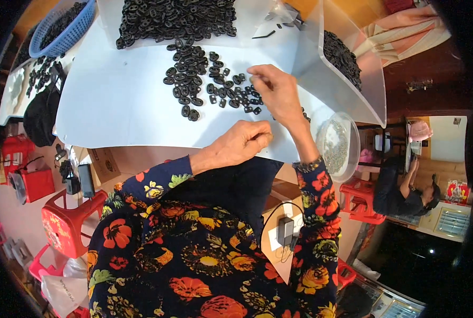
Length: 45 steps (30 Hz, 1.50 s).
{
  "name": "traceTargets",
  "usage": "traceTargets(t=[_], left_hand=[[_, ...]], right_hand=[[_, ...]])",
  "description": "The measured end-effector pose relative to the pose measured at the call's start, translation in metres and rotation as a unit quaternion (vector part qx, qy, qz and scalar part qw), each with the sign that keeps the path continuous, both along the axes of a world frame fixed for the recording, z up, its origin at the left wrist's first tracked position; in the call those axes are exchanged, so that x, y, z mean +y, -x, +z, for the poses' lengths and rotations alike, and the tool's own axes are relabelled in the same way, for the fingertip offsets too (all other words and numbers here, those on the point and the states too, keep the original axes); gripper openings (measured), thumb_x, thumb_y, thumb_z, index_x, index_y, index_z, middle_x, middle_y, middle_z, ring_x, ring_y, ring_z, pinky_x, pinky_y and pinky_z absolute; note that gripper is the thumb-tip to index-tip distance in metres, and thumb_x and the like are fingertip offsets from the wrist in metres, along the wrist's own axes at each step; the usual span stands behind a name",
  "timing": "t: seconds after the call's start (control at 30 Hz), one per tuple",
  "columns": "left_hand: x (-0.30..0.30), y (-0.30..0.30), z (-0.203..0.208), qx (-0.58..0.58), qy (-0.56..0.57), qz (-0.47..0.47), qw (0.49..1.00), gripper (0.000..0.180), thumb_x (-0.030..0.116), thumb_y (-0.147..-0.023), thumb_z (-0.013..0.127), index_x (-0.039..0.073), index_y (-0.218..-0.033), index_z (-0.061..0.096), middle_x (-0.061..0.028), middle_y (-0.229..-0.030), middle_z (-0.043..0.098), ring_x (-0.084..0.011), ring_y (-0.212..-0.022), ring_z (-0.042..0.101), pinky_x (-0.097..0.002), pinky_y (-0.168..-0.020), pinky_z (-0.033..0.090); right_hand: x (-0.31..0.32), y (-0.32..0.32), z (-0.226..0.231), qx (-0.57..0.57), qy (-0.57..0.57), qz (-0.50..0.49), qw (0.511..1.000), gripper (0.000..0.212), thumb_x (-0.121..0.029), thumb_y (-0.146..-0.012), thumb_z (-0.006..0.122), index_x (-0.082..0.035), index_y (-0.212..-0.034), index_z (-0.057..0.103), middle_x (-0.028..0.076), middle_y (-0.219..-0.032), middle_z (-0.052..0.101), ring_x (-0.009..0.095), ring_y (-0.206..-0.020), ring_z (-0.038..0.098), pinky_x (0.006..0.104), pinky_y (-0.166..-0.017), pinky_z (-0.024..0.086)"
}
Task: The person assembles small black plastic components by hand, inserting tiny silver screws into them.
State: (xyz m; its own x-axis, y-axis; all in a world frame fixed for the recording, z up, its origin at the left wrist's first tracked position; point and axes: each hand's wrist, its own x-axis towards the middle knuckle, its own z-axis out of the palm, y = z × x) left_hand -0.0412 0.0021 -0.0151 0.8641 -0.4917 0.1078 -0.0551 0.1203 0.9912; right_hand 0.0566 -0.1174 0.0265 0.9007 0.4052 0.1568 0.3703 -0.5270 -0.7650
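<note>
"Basketwork in blue plastic [76, 43] at ten o'clock. What's next along the white counter [114, 95]?"

"Black two-holed oval pieces [180, 77], loose at eleven."

"And the left hand [237, 144], near the centre?"

"Thumb and fingers bunched together; I can't tell whether that grip has anything in it."

"Then?"

"Small black squarish pieces [238, 96] at twelve, just beside the right hand [276, 94] at one. Its fingers curl inward; whether they pinch a piece, I can't tell. Clear tub [354, 147] at three, holding tiny pale parts [334, 146]."

"Which step?"

"Probably picking out single pieces. Next likely calls for a fine fingertip pinch, then bringing both hands together."
</note>
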Motion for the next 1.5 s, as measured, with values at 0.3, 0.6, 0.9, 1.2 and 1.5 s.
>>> traceTargets(t=[0.3, 0.6, 0.9, 1.2, 1.5], left_hand=[[0.002, 0.001, 0.005, -0.018, -0.014, 0.017, 1.000, 0.011, 0.008, -0.088, 0.048, 0.001, -0.079, 0.047, -0.0065, -0.062, 0.042, -0.0135, -0.056, 0.040, -0.0299, -0.054, 0.038], [0.001, -0.001, 0.003, -0.042, -0.029, 0.019, 0.999, 0.011, 0.009, -0.087, 0.049, 0.000, -0.081, 0.050, -0.0096, -0.064, 0.046, -0.0171, -0.058, 0.044, -0.0317, -0.056, 0.040], [-0.001, 0.002, 0.009, 0.004, -0.025, 0.024, 0.999, 0.014, 0.012, -0.088, 0.048, -0.001, -0.081, 0.050, -0.0085, -0.063, 0.047, -0.0132, -0.058, 0.044, -0.0294, -0.056, 0.040], [-0.005, -0.006, 0.004, 0.150, 0.154, 0.074, 0.974, 0.026, 0.020, -0.097, 0.040, 0.000, -0.087, 0.053, -0.0082, -0.077, 0.060, -0.0133, -0.071, 0.055, -0.0274, -0.070, 0.045], [-0.022, -0.016, -0.007, 0.298, 0.326, 0.005, 0.897, 0.021, 0.019, -0.094, 0.045, 0.000, -0.094, 0.055, -0.0117, -0.083, 0.062, -0.0176, -0.076, 0.057, -0.0299, -0.072, 0.044]], right_hand=[[0.016, -0.028, 0.000, -0.062, 0.199, 0.108, 0.972, 0.020, -0.004, -0.077, 0.066, 0.001, -0.096, 0.064, 0.012, -0.083, 0.060, 0.023, -0.067, 0.059, 0.0331, -0.064, 0.047], [0.018, -0.026, -0.002, -0.087, 0.167, 0.132, 0.973, 0.016, 0.001, -0.074, 0.062, 0.002, -0.090, 0.062, 0.015, -0.086, 0.060, 0.029, -0.070, 0.059, 0.0366, -0.066, 0.046], [0.009, -0.013, -0.003, -0.158, 0.184, 0.095, 0.966, 0.010, -0.001, -0.075, 0.063, 0.002, -0.085, 0.062, 0.012, -0.074, 0.062, 0.027, -0.064, 0.059, 0.0349, -0.061, 0.046], [-0.053, 0.033, 0.017, 0.089, -0.045, 0.007, 0.995, 0.012, -0.003, -0.083, 0.062, -0.002, -0.093, 0.069, 0.005, -0.074, 0.063, 0.011, -0.065, 0.055, 0.0249, -0.063, 0.047], [-0.063, 0.067, 0.018, -0.035, -0.083, 0.032, 0.995, 0.015, 0.005, -0.077, 0.061, 0.000, -0.091, 0.065, 0.010, -0.081, 0.064, 0.016, -0.071, 0.062, 0.0281, -0.067, 0.050]])
